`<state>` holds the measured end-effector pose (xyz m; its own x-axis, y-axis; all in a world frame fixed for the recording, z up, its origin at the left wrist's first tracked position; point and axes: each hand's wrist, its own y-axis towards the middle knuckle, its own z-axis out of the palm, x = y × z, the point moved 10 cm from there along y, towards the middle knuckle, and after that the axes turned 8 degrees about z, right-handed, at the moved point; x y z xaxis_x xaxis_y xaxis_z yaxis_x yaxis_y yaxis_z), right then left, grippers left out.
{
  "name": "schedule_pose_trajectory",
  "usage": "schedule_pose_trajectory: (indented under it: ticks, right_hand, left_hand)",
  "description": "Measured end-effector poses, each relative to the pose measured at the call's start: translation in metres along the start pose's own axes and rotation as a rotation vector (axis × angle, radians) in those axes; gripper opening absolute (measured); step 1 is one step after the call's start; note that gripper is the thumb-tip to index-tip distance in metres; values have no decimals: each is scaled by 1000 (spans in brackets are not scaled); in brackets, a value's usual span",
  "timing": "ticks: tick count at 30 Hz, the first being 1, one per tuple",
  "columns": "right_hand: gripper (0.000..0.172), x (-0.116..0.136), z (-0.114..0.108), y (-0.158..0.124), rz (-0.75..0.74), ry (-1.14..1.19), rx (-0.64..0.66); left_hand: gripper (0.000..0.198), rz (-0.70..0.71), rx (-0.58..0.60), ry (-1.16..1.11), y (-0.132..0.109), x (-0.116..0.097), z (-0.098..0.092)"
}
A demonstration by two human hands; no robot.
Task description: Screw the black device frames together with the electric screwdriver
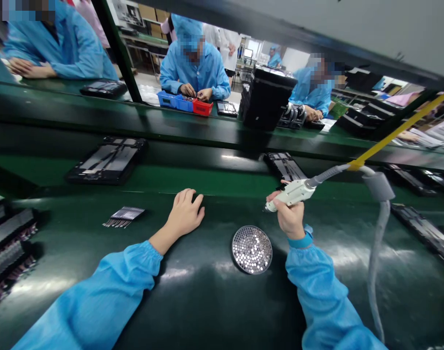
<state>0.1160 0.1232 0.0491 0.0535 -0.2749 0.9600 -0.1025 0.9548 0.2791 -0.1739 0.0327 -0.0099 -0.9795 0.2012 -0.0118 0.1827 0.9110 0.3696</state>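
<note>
My left hand rests palm down on the dark green bench, fingers a little apart and nothing in them. Wrapped in my right hand is a white electric screwdriver, its tip pointing left and its cable hanging from a yellow strap. Between my forearms lies a round dish full of small shiny metal pieces. Left of my left hand is a small bundle of flat strips. An opened black device lies just beyond the screwdriver, partly hidden by it.
Another opened device lies at the back left. Stacked black parts stand at the left edge, more devices at the right. A grey cable hangs beside my right arm. People in blue work across the bench, near blue and red bins.
</note>
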Motion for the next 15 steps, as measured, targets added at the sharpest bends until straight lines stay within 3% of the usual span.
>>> schedule_pose_trajectory:
  ticks: [4, 7, 11, 15]
  right_hand:
    - [34, 0, 5, 3, 37, -173, 15]
    - [28, 5, 7, 6, 40, -229, 38]
    - [26, 30, 9, 10, -129, -451, 71]
    - [35, 53, 6, 7, -311, -807, -28]
  left_hand:
    - [36, 10, 7, 24, 5, 3, -2]
    - [32, 70, 32, 17, 27, -2, 1]
    - [28, 156, 71, -40, 84, -30, 19]
    - [22, 207, 74, -151, 150, -80, 45]
